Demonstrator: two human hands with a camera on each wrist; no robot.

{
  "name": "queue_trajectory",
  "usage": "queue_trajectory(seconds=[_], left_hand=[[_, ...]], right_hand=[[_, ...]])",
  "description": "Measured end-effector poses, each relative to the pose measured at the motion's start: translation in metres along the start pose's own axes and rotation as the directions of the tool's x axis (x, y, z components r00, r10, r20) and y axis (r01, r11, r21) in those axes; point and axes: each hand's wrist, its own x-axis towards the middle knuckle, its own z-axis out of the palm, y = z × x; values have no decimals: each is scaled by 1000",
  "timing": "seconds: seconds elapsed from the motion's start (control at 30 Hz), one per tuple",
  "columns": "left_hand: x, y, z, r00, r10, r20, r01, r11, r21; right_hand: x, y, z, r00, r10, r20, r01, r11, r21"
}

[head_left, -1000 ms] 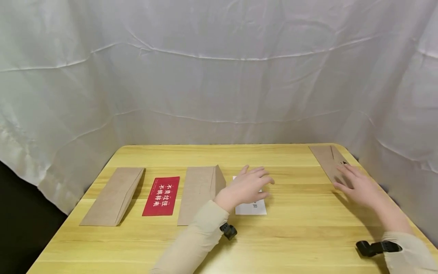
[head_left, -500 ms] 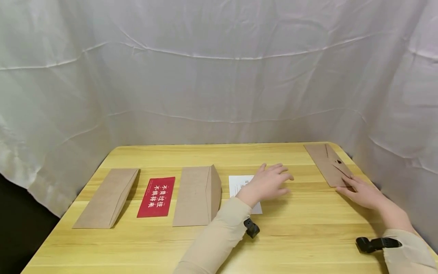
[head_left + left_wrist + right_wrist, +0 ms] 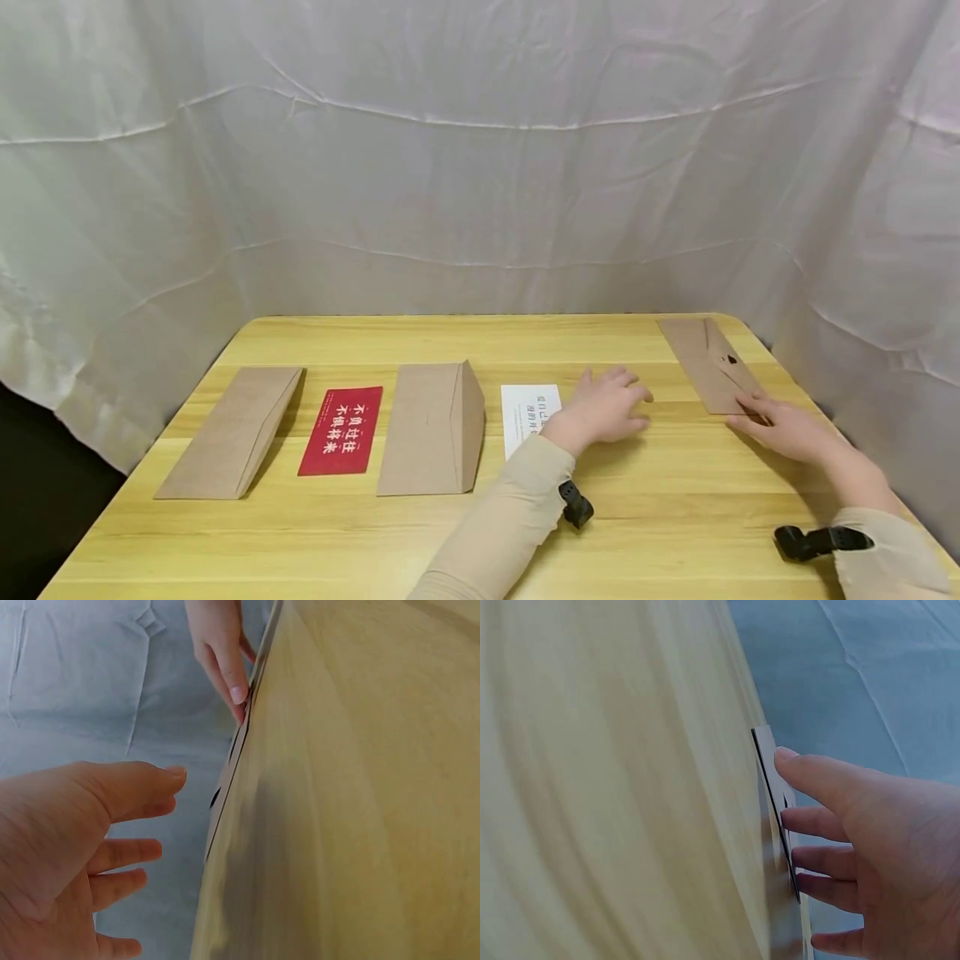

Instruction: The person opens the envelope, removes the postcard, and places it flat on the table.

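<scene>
My right hand (image 3: 787,429) is at the near end of a brown paper envelope (image 3: 697,362) at the table's right side. In the right wrist view, the thumb (image 3: 810,769) and fingers pinch the envelope's end edge (image 3: 776,802), with a dark shadow under it. A small dark heart-shaped mark (image 3: 732,359) shows on its flap. My left hand (image 3: 603,408) hovers over the table with fingers spread and loosely bent, holding nothing. Beneath its wrist lies a white printed card (image 3: 525,412), partly covered by the sleeve. In the left wrist view, the left thumb (image 3: 142,784) points toward the envelope.
Left of the white card lies a brown envelope (image 3: 423,429) with its flap raised. Beyond it are a red card (image 3: 341,432) with white characters and another brown envelope (image 3: 225,433) at the far left. Grey-white curtains (image 3: 480,167) border the wooden table (image 3: 675,533).
My left hand has moved to the right, uncovering more of the white card. The right hand has drawn back from over the envelope's heart mark to its near edge. The view has shifted slightly.
</scene>
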Motion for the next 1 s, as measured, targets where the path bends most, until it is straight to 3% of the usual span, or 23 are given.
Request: queue_trajectory(seconds=[0.27,0.47,0.67,1.0], left_hand=[[2,5,9,997,-26,79,23,999,41],[0,5,14,994,-42,102,39,999,36],[-4,9,15,986,-56,155,52,998,31],[-9,9,14,975,-59,214,50,998,48]], right_hand=[[1,-30,3,998,-46,-42,44,998,-43],[3,-49,5,994,-88,-69,82,993,-88],[4,-72,7,993,-97,-65,88,988,-126],[1,-109,8,983,-181,-37,173,971,-163]])
